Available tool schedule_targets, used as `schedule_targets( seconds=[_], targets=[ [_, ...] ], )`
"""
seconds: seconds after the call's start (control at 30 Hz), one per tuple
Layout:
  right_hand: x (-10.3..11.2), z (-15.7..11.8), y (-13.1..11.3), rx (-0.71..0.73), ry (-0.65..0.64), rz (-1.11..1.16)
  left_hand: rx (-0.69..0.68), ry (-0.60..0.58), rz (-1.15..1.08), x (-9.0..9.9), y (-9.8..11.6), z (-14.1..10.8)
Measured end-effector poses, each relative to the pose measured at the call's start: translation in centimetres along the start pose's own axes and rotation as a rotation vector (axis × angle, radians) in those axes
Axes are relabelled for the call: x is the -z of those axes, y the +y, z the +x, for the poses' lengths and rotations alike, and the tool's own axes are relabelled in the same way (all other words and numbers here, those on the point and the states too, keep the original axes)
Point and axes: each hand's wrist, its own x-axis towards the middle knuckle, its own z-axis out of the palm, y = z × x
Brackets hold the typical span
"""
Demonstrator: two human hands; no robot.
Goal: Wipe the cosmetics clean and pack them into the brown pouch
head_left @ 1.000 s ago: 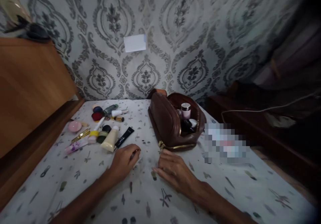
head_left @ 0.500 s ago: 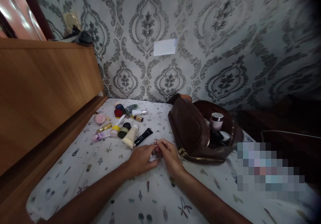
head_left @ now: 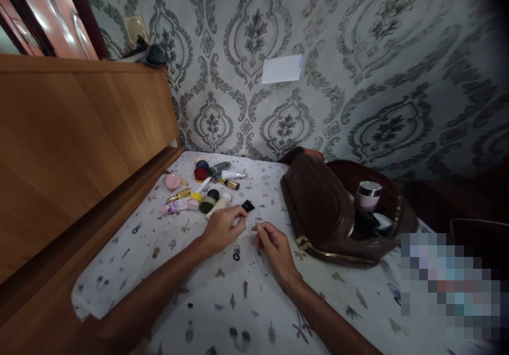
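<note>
My left hand (head_left: 223,229) hovers over the patterned white cloth, its thumb and curled fingers apart with nothing visible between them. Just beyond its fingertips, the end of a black tube (head_left: 248,206) shows; the hand hides the rest. A cream-coloured tube (head_left: 220,205) lies partly behind that hand. To the right, my right hand (head_left: 275,249) has its thumb pressed to curled fingers; whatever they pinch is too small or hidden to name. Several cosmetics lie past the left hand, among them a purple-and-white tube (head_left: 175,206), a gold tube (head_left: 178,195) and a dark green jar (head_left: 207,204).
An unzipped brown bag (head_left: 318,201) stands right of my hands, with a pink jar with a silver lid (head_left: 369,195) inside. A wooden cabinet (head_left: 87,132) borders the left, and a patterned wall (head_left: 238,95) rises behind. One patch at right is pixelated.
My hands, together around a small clear-looking thing half a second ago, have come apart. The left moved forward toward the tubes. The view has turned slightly left.
</note>
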Motion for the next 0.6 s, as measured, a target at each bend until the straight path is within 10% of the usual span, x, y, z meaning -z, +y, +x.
schedule_targets(
  seconds=[0.43,0.6],
  targets=[
    [-0.1,-0.2,-0.3,-0.001,0.002,0.024,0.43,0.292,0.443,10.7,-7.6,3.3],
    [-0.4,-0.2,-0.4,-0.02,0.002,0.051,0.556,-0.079,0.884,13.4,-8.0,3.4]
  ],
)
